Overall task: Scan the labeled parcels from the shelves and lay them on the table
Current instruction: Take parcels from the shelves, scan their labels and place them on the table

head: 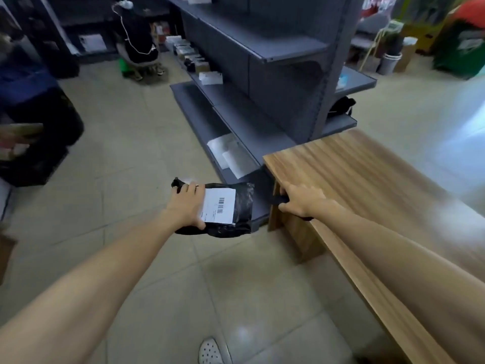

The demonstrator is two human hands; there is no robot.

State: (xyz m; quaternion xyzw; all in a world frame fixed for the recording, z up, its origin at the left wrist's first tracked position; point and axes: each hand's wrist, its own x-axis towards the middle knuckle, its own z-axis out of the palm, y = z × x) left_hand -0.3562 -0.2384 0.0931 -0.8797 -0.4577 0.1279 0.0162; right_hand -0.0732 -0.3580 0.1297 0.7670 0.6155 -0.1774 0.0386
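Nearest: two bare forearms (pixel 91 285) stretched forward over the tiled floor (pixel 118 158). Left grip (pixel 185 206) clamped round a black poly parcel (pixel 242 203), barcode label (pixel 219 206) up, held in the air just beside the wooden worktop (pixel 367 179) corner. Right grip (pixel 301 200) curled round a dark handle (pixel 277 199), likely the scanner. Scanning step, seemingly; next, aim at the barcode, then lay the parcel on the worktop.

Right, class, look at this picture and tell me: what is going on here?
A person holds a black parcel in the left hand, its white barcode label facing up, over the floor beside the wooden table. The right hand grips a dark object, probably a scanner, at the table's corner. The parcel is not yet on the table. A white parcel lies on the low grey shelf behind.
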